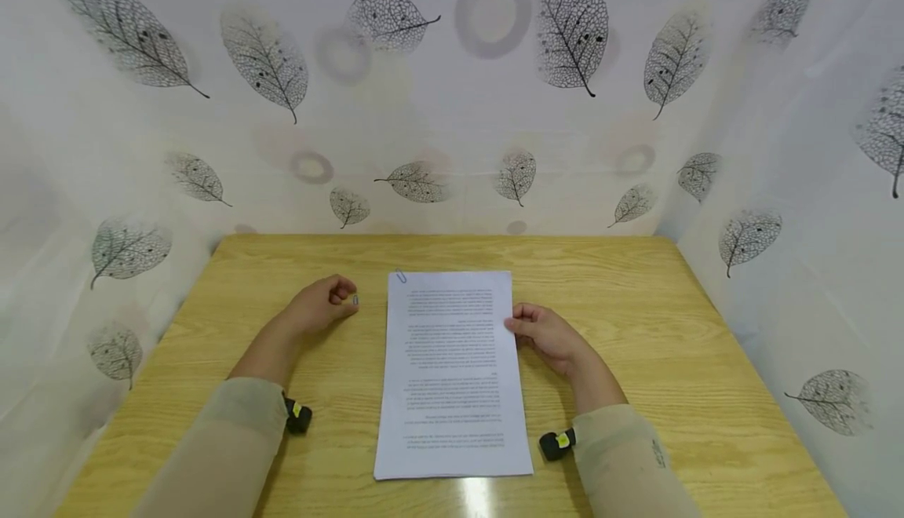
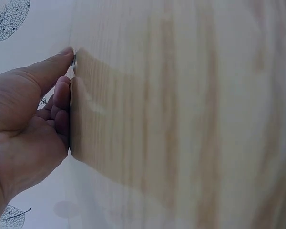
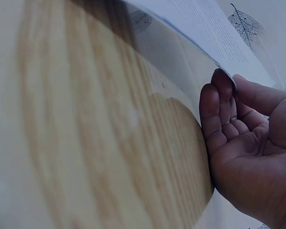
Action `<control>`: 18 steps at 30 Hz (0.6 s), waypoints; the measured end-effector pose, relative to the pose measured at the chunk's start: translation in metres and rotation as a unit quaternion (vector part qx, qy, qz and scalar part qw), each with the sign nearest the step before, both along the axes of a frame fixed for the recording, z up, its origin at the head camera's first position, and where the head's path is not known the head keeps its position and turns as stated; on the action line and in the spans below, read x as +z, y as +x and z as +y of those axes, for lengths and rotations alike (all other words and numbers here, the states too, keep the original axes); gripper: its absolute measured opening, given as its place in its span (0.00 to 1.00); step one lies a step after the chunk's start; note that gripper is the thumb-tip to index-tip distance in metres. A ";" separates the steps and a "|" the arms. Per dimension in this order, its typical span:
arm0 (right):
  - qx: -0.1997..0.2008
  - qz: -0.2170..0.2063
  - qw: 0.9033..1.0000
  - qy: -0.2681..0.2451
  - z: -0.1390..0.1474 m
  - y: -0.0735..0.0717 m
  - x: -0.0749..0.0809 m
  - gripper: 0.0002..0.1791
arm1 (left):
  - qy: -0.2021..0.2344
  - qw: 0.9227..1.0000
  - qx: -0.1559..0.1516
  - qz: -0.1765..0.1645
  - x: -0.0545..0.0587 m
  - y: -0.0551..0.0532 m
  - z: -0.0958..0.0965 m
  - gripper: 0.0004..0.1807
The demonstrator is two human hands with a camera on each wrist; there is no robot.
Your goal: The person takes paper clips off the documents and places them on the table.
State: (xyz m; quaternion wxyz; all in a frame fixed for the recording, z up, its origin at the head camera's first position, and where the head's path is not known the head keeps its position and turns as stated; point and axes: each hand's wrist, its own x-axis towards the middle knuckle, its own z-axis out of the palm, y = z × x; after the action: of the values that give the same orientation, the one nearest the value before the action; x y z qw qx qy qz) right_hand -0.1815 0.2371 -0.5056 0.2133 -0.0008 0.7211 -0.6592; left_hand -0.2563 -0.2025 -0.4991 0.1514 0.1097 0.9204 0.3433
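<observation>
A stack of printed paper (image 1: 452,377) lies on the table, its text upside down to me. One paper clip (image 1: 401,275) sits on its top left corner. To the left of the stack, my left hand (image 1: 323,305) has a second small metal paper clip (image 1: 356,300) between thumb and index fingertips, close to the tabletop. That clip (image 2: 74,61) shows only as a small glint in the left wrist view. My right hand (image 1: 549,336) pinches the stack's right edge between thumb and fingers. In the right wrist view the paper's edge (image 3: 190,40) curves up off the table.
The wooden table (image 1: 636,282) carries the paper and both forearms. A pale leaf-patterned curtain (image 1: 459,94) rises behind it and along both sides. Dark wrist cameras with yellow marks sit at the left cuff (image 1: 261,404) and the right cuff (image 1: 600,424).
</observation>
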 end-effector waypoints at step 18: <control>-0.002 0.006 1.000 -0.006 -0.001 0.000 0.001 0.05 | 0.093 0.989 0.098 -0.061 0.001 0.011 0.000 0.35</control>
State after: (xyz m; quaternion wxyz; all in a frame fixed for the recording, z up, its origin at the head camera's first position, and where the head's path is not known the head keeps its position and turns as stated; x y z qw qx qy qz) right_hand -0.1812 0.2363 -0.5048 0.2079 -0.0045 0.7183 -0.6640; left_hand -0.2455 -0.2029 -0.4979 0.1616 0.0112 0.8798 0.4469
